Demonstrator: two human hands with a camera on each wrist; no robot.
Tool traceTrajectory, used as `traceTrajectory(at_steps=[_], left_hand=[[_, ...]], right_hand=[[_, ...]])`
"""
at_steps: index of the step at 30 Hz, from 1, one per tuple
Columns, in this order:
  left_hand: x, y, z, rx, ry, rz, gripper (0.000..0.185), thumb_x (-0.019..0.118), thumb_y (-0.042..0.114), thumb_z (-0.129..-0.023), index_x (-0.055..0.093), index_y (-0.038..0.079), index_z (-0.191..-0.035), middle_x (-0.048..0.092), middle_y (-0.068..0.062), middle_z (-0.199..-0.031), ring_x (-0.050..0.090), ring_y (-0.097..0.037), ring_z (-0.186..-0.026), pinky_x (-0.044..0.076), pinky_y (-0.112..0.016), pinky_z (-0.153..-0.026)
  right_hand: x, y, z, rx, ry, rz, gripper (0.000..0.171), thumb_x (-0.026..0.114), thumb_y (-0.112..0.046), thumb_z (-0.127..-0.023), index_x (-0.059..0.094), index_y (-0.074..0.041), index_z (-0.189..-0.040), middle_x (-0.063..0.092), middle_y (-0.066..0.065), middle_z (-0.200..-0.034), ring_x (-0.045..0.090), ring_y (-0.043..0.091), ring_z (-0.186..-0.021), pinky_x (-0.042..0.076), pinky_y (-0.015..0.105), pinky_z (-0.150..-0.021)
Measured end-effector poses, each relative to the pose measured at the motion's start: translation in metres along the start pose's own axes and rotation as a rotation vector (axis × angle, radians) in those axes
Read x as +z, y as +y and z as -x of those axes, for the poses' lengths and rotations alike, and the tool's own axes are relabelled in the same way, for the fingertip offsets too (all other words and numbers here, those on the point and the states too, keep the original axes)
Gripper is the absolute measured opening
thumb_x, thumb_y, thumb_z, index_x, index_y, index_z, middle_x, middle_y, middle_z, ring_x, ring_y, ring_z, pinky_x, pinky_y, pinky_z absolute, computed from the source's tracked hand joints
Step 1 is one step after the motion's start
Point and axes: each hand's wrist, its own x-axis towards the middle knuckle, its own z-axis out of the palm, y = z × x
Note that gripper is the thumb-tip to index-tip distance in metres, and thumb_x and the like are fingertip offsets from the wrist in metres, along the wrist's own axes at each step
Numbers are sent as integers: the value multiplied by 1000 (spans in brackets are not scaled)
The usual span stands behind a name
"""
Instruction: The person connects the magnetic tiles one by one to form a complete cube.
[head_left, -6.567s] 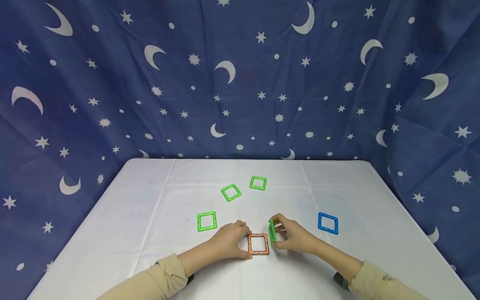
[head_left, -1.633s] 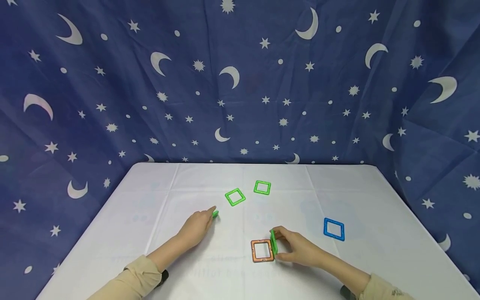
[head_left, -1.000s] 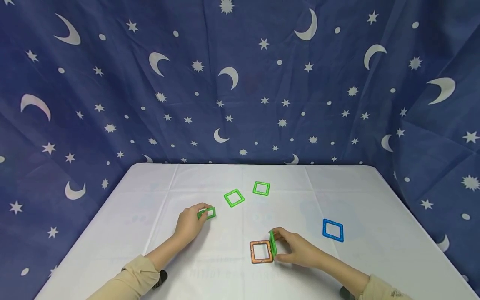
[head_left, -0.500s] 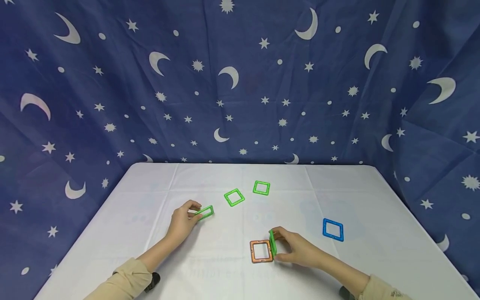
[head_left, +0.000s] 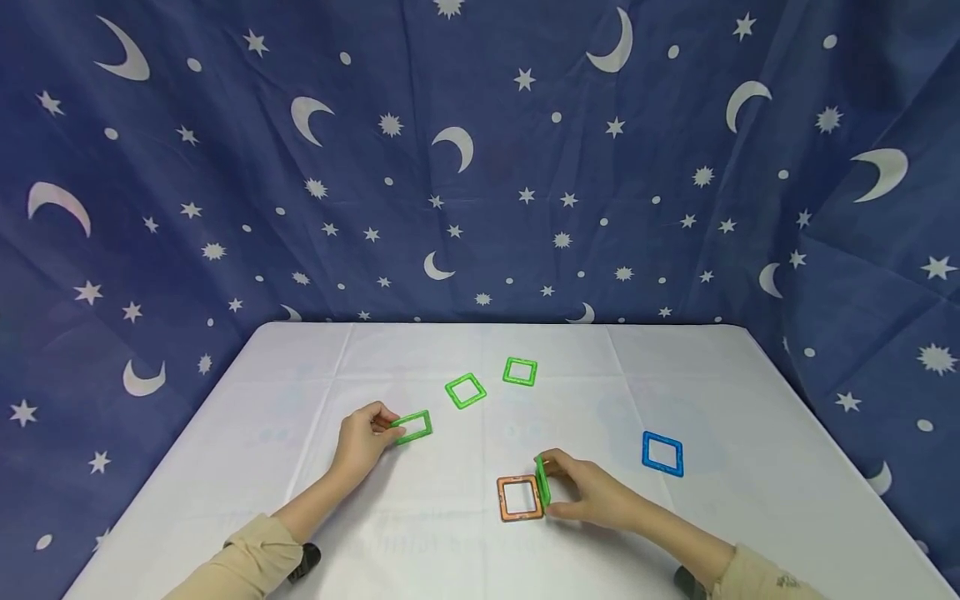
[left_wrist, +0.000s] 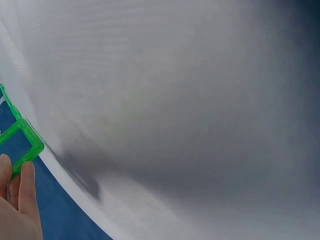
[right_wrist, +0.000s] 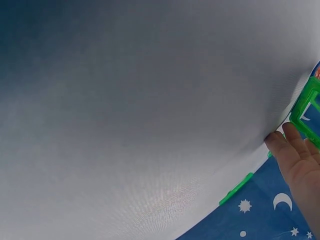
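Observation:
My left hand (head_left: pixel 362 437) pinches a green square magnetic tile (head_left: pixel 429 422) by its left side, thumb in front, and the tile is tilted up. In the left wrist view, fingers hold that tile (left_wrist: pixel 36 142) by one edge. To the right, my right hand (head_left: pixel 596 493) grips a second green tile (head_left: pixel 543 482) between thumb and fingers. It stands upright along the right edge of an orange square tile (head_left: pixel 520 516), which lies flat. The right wrist view has this upright tile (right_wrist: pixel 299 109) beside the right hand's fingers.
Two more green tiles lie flat farther back, a slanted tile (head_left: pixel 473 399) and another tile (head_left: pixel 519 382) to its right. A blue tile (head_left: pixel 663 469) lies right of my right hand. The white-covered table (head_left: pixel 300 367) ends at a dark blue star-and-moon curtain (head_left: pixel 480 167).
My left hand left the orange tile, moved to the green tile at left and picked it up, turning it. My right hand brought its green tile against the orange one, then stayed.

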Motion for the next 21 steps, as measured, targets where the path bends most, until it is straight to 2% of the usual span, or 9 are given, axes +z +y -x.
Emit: traceTrajectory(at_steps=[7, 12, 21], left_hand=[[4, 9, -2, 24, -23, 23, 13, 77, -3, -71, 65, -1, -77, 66, -10, -74, 57, -12, -67, 48, -15, -60], [11, 13, -2, 26, -90, 64, 14, 77, -2, -71, 66, 1, -78, 67, -8, -75, 55, -8, -66, 48, -15, -61], [20, 21, 2, 70, -146, 110, 14, 79, -1, -70, 68, 3, -78, 70, -9, -80, 62, -12, -70, 52, -21, -66]], right_hand=[[-1, 2, 2, -20, 2, 1, 59, 74, -23, -81, 45, -2, -129, 64, 13, -120, 58, 31, -116, 39, 51, -102], [0, 2, 3, -27, 1, -3, 60, 74, -23, -81, 44, -2, -130, 64, 13, -122, 57, 31, -118, 39, 52, -102], [1, 3, 2, -42, 8, 5, 62, 73, -23, -82, 43, -3, -133, 63, 15, -123, 55, 33, -119, 37, 52, -104]])
